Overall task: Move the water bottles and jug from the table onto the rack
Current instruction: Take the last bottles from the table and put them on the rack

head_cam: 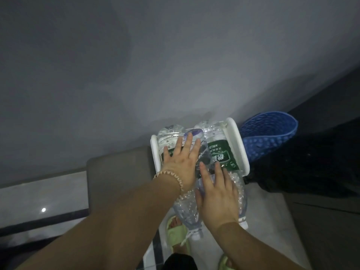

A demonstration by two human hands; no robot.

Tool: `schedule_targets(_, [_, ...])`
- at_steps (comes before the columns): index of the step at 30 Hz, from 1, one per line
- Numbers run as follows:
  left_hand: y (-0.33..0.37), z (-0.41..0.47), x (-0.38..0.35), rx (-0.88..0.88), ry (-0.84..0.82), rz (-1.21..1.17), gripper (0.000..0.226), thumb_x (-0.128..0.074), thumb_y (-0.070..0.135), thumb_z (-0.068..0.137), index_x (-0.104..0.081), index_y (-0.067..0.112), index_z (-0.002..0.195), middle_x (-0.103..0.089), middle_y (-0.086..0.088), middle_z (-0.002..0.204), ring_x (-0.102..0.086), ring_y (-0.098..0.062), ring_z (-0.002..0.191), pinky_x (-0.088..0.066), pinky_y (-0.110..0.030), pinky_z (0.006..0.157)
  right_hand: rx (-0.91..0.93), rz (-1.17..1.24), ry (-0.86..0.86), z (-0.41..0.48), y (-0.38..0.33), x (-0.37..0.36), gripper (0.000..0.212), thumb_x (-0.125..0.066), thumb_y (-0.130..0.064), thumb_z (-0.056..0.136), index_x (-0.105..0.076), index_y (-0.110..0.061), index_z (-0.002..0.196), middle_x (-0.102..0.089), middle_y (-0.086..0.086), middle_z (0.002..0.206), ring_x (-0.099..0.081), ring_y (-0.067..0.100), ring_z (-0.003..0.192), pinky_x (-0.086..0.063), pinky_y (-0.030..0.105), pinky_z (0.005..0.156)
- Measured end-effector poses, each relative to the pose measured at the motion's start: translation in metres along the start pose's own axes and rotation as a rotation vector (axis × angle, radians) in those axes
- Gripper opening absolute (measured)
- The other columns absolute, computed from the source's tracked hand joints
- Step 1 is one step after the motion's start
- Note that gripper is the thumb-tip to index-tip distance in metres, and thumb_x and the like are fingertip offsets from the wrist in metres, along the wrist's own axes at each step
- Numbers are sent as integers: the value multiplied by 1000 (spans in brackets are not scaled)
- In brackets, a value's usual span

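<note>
A white rack point(238, 147) stands against the grey wall. Two large clear bottles with green labels lie on it side by side: the left bottle point(169, 135) and the right bottle point(220, 151), their white caps pointing toward me. A smaller clear bottle point(203, 152) with a purple base lies on top, in the groove between them. My left hand point(181, 162), with a bead bracelet at the wrist, rests flat on the left bottle beside the small one. My right hand point(216, 193) lies flat, fingers spread, on the small bottle's near end and the right bottle's shoulder.
A blue perforated basket point(268, 137) leans right of the rack, with dark fabric point(311, 168) beside it. A grey cushioned seat point(116, 172) is left of the rack. My feet in green slippers point(177, 236) stand on the pale tiled floor below.
</note>
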State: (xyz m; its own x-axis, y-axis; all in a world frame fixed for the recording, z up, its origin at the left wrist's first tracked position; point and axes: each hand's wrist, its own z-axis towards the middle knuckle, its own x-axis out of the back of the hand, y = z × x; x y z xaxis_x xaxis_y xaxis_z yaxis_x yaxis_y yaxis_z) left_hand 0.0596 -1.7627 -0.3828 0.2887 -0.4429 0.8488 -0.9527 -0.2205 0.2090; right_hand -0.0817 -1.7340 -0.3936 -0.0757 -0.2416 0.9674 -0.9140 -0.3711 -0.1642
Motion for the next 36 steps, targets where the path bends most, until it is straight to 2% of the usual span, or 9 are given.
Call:
schedule_targets(3, [-4, 3, -1, 35, -38, -39, 104, -56, 21, 86, 34, 32, 137, 36, 0, 149, 23, -27, 140, 3, -58, 113, 7, -7, -31, 9, 0, -1, 79, -54, -47, 86, -5, -36, 148, -22, 15, 155, -26, 39, 138, -26, 56, 107])
schedule_targets(5, [-4, 4, -3, 52, -55, -53, 98, -52, 27, 89, 33, 32, 138, 31, -1, 152, 23, -26, 140, 2, -58, 113, 2, 1, -46, 15, 3, -1, 74, -44, -49, 90, 5, -39, 145, -17, 14, 156, -20, 40, 140, -21, 57, 109])
schedule_targets(9, [-1, 2, -8, 58, -53, -99, 86, -43, 30, 94, 29, 27, 140, 25, -1, 154, 26, -24, 139, 0, -56, 114, 15, -34, -48, 24, 5, 1, 67, -40, -49, 88, -12, -34, 147, -36, 19, 148, -34, 46, 132, -30, 65, 100])
schedule_targets(11, [-1, 1, -10, 63, -42, -102, 83, -41, 30, 95, 28, 26, 141, 24, 0, 154, 26, -24, 139, -1, -55, 115, 27, -40, -58, 26, 4, 1, 65, -37, -50, 89, -13, -33, 147, -33, 19, 149, -31, 45, 134, -28, 65, 102])
schedule_targets(15, [0, -4, -15, 83, -14, -106, 79, -38, 27, 96, 24, 24, 144, 22, 0, 155, 24, -24, 140, -4, -54, 115, 57, -33, -123, 23, 6, 2, 67, -27, -51, 96, 18, -37, 142, -1, 14, 158, -2, 39, 143, -7, 61, 111])
schedule_targets(17, [2, -8, -15, 92, 8, -114, 77, -39, 25, 96, 20, 24, 145, 20, 0, 156, 22, -24, 141, -6, -53, 115, 57, -43, -153, 22, 6, 5, 70, -28, -51, 96, 26, -36, 139, 6, 12, 159, 3, 37, 143, -6, 60, 113])
schedule_targets(22, [10, -29, -16, 104, 58, -102, 76, -45, 26, 95, 10, 24, 148, 11, -2, 158, 11, -24, 144, -6, -47, 117, 71, -38, -206, 17, 15, 21, 73, -28, -55, 95, 23, -36, 144, 11, 10, 158, 6, 36, 143, -3, 57, 113])
schedule_targets(28, [38, -78, -11, 176, 187, -6, 81, -46, 35, 93, 11, 21, 148, 12, -5, 158, 9, -24, 144, -3, -45, 117, 188, -45, -95, -17, 42, 51, 75, -30, -57, 94, 19, -35, 146, 9, 9, 159, 6, 33, 144, -2, 54, 114])
schedule_targets(36, [137, -204, 2, 336, 477, 30, 88, -53, 42, 87, 7, 21, 149, 10, -5, 158, 8, -24, 144, -3, -45, 117, 416, 3, 107, -117, 89, 129, 78, -40, -54, 92, 8, -31, 150, 5, 9, 159, 6, 31, 144, -1, 55, 113])
